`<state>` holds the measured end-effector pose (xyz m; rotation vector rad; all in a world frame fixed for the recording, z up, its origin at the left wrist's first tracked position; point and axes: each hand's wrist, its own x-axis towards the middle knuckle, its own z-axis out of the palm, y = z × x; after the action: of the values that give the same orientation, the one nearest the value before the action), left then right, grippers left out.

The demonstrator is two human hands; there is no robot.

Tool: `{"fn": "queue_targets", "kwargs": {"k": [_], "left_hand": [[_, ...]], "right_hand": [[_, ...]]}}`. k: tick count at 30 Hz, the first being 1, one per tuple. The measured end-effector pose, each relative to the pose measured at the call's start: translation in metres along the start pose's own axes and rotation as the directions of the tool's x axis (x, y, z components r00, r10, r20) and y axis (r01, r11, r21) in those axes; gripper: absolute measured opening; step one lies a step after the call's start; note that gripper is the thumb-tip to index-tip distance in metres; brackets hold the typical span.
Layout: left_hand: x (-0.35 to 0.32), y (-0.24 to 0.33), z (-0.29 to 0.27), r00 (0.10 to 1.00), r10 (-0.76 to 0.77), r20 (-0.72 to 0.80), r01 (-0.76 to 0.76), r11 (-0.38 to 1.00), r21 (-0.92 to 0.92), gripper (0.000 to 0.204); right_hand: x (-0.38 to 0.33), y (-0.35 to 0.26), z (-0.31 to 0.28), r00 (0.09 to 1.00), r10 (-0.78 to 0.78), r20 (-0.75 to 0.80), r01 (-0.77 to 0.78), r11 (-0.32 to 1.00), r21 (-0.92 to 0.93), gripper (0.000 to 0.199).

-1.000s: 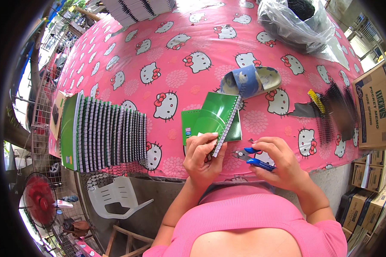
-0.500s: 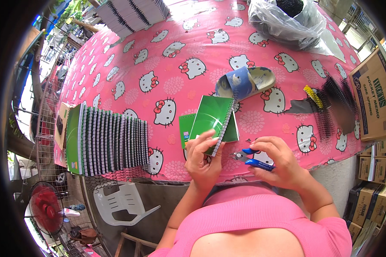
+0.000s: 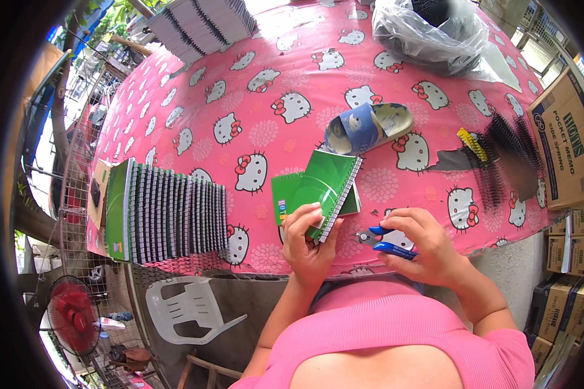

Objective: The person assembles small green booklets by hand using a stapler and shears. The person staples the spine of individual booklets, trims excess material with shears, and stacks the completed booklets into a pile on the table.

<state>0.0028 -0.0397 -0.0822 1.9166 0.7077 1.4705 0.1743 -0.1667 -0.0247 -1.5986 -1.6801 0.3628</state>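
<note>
My left hand [image 3: 307,246] is closed around the lower end of a green spiral notebook [image 3: 328,185], which tilts with its wire binding toward the right. Beneath it another green notebook [image 3: 283,188] lies on the table. In my right hand [image 3: 428,245] is a pair of pliers or cutters with blue handles [image 3: 396,249]. Their handles are spread, and the small metal jaws [image 3: 365,238] point left, just short of the notebook's lower corner. A blue slide sandal [image 3: 363,126] lies on the table beyond the notebook's top edge.
A long row of green spiral notebooks [image 3: 175,214] stands at the left on a pink patterned tablecloth [image 3: 266,129]. Farther back are a notebook stack [image 3: 201,26] and a clear plastic bag [image 3: 431,39]. To the right lie black spiral coils [image 3: 499,155] beside a cardboard box [image 3: 564,142].
My left fingers have curled down onto the notebook, and its top has swung slightly right and lower. My right hand with the blue-handled tool has barely moved.
</note>
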Motion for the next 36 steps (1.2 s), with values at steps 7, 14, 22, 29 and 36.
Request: {"fn": "queue_targets", "kwargs": {"k": [7,14,22,29,36], "left_hand": [[0.000,-0.001,0.002,0.994,0.104,0.026,-0.105,0.991,0.084,0.029],[-0.001,0.001,-0.002,0.982,0.172,0.078,-0.183,0.970,0.162,0.030],[0.012,0.005,-0.021,0.968,0.252,0.003,-0.249,0.951,0.186,0.034],[0.059,0.049,-0.058,0.941,0.276,0.194,-0.312,0.932,0.187,0.036],[0.067,0.092,-0.149,0.810,0.469,-0.352,-0.352,0.869,0.348,0.035]], "right_hand": [[0.009,-0.015,0.007,0.997,-0.071,-0.026,0.067,0.988,-0.137,0.052],[0.016,-0.006,0.011,0.977,0.123,0.176,-0.168,0.947,0.275,0.034],[0.011,0.001,0.004,0.957,0.203,0.208,-0.251,0.937,0.242,0.038],[0.039,-0.027,-0.015,0.991,-0.118,0.056,0.130,0.870,-0.476,0.053],[0.170,-0.127,0.011,0.714,-0.699,0.037,0.676,0.702,0.224,0.057]]}}
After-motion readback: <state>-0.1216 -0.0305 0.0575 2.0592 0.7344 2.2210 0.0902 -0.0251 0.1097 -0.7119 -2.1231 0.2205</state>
